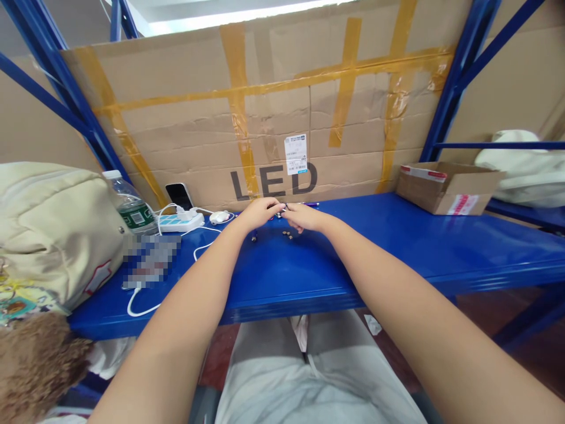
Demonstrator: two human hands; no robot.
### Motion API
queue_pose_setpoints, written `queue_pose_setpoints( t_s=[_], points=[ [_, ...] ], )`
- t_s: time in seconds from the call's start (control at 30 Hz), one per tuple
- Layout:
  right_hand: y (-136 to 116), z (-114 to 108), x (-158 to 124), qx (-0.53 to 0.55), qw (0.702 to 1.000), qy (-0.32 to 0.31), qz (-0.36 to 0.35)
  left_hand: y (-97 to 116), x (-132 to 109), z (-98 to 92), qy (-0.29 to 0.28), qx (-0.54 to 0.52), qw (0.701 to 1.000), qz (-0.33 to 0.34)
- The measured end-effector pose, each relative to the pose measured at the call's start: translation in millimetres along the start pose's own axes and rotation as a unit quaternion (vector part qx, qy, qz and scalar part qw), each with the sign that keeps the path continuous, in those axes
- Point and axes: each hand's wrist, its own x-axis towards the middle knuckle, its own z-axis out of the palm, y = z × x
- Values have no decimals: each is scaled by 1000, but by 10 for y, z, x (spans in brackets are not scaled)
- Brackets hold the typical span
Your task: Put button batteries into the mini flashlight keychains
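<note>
My left hand [259, 213] and my right hand [305, 217] meet over the far part of the blue table, fingertips almost touching. The fingers of both are curled together in a pinch. Whatever they hold is too small and too covered to name. Several small metallic pieces [288, 235] lie on the tabletop just below my right hand. A short dark stick-like piece [255, 237] rests under my left wrist. Behind the right hand a purple pen-like stick [311, 204] shows, and small shiny bits [278, 216] lie between the hands.
On the left stand a cream bag [57, 229], a water bottle [135, 206], a white power strip [180, 221] with cables, and a phone [179, 195]. An open cardboard box [445, 188] sits right. A large taped cardboard sheet [176, 141] backs the blue table [397, 241].
</note>
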Motion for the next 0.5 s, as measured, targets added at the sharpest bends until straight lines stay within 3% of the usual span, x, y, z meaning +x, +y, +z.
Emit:
queue_pose_setpoints(
  t_s=[0.17, 0.5],
  points=[
    [-35, 11, -32, -89, 996, 12, -24, 40, -12, -13, -12, 8, 1000, -8],
    [-14, -25, 31, -207, 971, 112, -35, 168, -6, 9, -15, 45, 999, -2]
  ],
)
